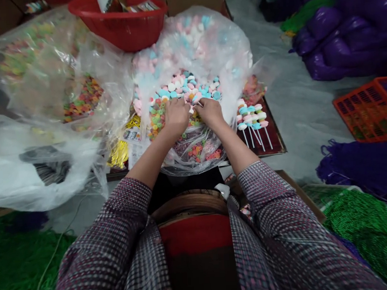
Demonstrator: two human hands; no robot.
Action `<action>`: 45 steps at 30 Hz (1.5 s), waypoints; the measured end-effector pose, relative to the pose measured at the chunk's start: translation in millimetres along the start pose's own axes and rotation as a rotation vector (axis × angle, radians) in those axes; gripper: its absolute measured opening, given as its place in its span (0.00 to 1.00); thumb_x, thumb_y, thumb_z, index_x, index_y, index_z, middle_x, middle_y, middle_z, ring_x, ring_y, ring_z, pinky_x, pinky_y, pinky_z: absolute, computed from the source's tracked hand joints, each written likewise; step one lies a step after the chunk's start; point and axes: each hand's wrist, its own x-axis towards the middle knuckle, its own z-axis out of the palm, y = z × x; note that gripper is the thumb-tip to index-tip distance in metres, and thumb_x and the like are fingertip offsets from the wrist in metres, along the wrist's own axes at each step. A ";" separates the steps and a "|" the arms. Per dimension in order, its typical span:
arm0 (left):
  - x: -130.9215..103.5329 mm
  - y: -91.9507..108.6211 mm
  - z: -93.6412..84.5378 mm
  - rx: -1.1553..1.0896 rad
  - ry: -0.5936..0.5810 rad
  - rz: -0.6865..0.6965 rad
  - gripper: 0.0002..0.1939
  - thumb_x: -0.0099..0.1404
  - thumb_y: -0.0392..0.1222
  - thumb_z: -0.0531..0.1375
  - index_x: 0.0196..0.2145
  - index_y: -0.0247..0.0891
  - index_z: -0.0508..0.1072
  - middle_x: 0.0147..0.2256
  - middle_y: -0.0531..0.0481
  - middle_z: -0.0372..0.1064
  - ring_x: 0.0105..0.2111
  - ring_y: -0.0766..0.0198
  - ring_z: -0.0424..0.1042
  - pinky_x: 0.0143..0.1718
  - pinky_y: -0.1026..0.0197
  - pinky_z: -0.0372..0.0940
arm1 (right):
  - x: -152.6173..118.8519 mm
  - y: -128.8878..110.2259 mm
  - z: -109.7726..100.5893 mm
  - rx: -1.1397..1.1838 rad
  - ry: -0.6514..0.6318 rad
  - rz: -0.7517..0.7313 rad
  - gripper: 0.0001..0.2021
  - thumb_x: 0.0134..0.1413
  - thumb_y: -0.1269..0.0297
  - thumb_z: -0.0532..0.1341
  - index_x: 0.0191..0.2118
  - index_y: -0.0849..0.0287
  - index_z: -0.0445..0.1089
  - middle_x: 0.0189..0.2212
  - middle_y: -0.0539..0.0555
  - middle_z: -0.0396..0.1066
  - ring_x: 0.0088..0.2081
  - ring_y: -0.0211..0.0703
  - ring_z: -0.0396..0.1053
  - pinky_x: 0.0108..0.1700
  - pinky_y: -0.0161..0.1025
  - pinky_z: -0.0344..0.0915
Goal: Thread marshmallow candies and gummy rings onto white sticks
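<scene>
My left hand [177, 115] is closed over the middle of an open plastic bag, its fingertips at a small white and pink piece. Close beside it my right hand [210, 111] pinches a white stick with candy pieces [195, 97] on it. Pink, white and blue candies [172, 91] fill the bag behind the hands. Colourful ring candies [157, 114] lie around and below the left hand. To the right, several finished candy sticks [252, 116] rest in a row on the dark table [276, 134], their white sticks pointing toward me.
A red basin [119, 19] holding packets stands behind the bags. At the left is a large clear bag of ring candies [82, 98], with gold ties [118, 153] beside it. An orange crate [372, 113] and purple bundles [326, 45] are on the floor at the right.
</scene>
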 end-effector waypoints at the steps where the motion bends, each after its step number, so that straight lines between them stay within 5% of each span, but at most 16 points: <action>1: -0.1 -2.9 0.8 -0.013 0.017 0.015 0.10 0.55 0.29 0.65 0.24 0.40 0.68 0.37 0.40 0.74 0.56 0.39 0.68 0.65 0.37 0.52 | -0.8 -0.3 0.4 -0.018 -0.015 0.002 0.17 0.63 0.64 0.59 0.51 0.65 0.79 0.48 0.65 0.80 0.50 0.54 0.74 0.51 0.43 0.64; 6: -3.9 -9.9 -8.4 -0.103 0.091 0.019 0.09 0.57 0.38 0.66 0.25 0.43 0.67 0.32 0.43 0.73 0.46 0.45 0.72 0.60 0.41 0.58 | -1.3 7.4 0.4 0.017 0.006 0.043 0.14 0.60 0.65 0.61 0.45 0.65 0.80 0.45 0.64 0.81 0.49 0.55 0.75 0.53 0.45 0.66; 11: -30.9 -4.1 -23.3 -0.744 0.149 -0.157 0.08 0.63 0.46 0.66 0.36 0.42 0.73 0.29 0.51 0.72 0.30 0.62 0.71 0.37 0.58 0.68 | -21.8 7.8 -16.0 0.597 0.138 0.062 0.07 0.56 0.62 0.64 0.33 0.61 0.74 0.27 0.50 0.71 0.31 0.40 0.67 0.36 0.37 0.64; 15: -60.7 5.8 -24.9 -1.061 0.099 -0.272 0.14 0.65 0.53 0.68 0.40 0.42 0.75 0.35 0.50 0.76 0.30 0.66 0.75 0.30 0.64 0.66 | -62.8 -6.3 -27.1 0.908 0.017 0.047 0.13 0.55 0.52 0.67 0.35 0.57 0.71 0.25 0.46 0.64 0.25 0.34 0.59 0.27 0.33 0.57; 22: -90.9 25.1 -22.1 -1.146 0.050 -0.219 0.18 0.64 0.59 0.68 0.37 0.42 0.79 0.33 0.52 0.77 0.31 0.68 0.74 0.31 0.65 0.68 | -98.4 -14.4 -4.4 0.865 0.048 0.009 0.17 0.55 0.47 0.68 0.41 0.55 0.71 0.37 0.51 0.74 0.40 0.40 0.71 0.43 0.37 0.69; 30: -100.2 26.8 -30.5 -1.159 0.023 -0.292 0.15 0.58 0.51 0.74 0.36 0.40 0.79 0.33 0.52 0.80 0.31 0.69 0.76 0.31 0.66 0.70 | -116.6 -15.9 -10.0 0.873 -0.045 0.081 0.19 0.59 0.43 0.65 0.45 0.54 0.74 0.36 0.52 0.74 0.29 0.36 0.64 0.28 0.34 0.60; 34: -102.2 21.4 -33.2 -1.210 0.062 -0.404 0.09 0.61 0.45 0.72 0.35 0.39 0.79 0.30 0.53 0.79 0.29 0.71 0.77 0.30 0.68 0.70 | -145.7 -12.3 -21.9 0.958 -0.106 0.118 0.21 0.62 0.41 0.62 0.45 0.54 0.76 0.30 0.49 0.73 0.20 0.30 0.52 0.21 0.34 0.51; 37: -103.0 16.5 -34.4 -1.278 0.077 -0.426 0.06 0.61 0.40 0.72 0.34 0.40 0.79 0.29 0.55 0.78 0.27 0.72 0.75 0.29 0.69 0.69 | -172.9 -5.6 -25.1 0.971 -0.198 0.120 0.22 0.62 0.41 0.62 0.47 0.55 0.77 0.21 0.45 0.69 0.17 0.30 0.52 0.20 0.33 0.49; 41: -103.7 13.3 -34.3 -1.283 -0.001 -0.399 0.12 0.60 0.48 0.74 0.36 0.40 0.80 0.31 0.54 0.79 0.30 0.70 0.77 0.33 0.66 0.73 | -195.2 2.0 -22.4 0.850 -0.287 0.117 0.23 0.64 0.42 0.60 0.47 0.57 0.80 0.15 0.42 0.62 0.15 0.31 0.51 0.20 0.33 0.48; 45: -104.9 11.6 -30.9 -1.253 -0.034 -0.356 0.15 0.61 0.53 0.73 0.38 0.41 0.80 0.31 0.53 0.78 0.30 0.69 0.77 0.34 0.65 0.73 | -196.2 4.1 -20.0 0.764 -0.225 0.073 0.23 0.65 0.44 0.60 0.46 0.58 0.81 0.12 0.42 0.59 0.16 0.32 0.53 0.23 0.33 0.51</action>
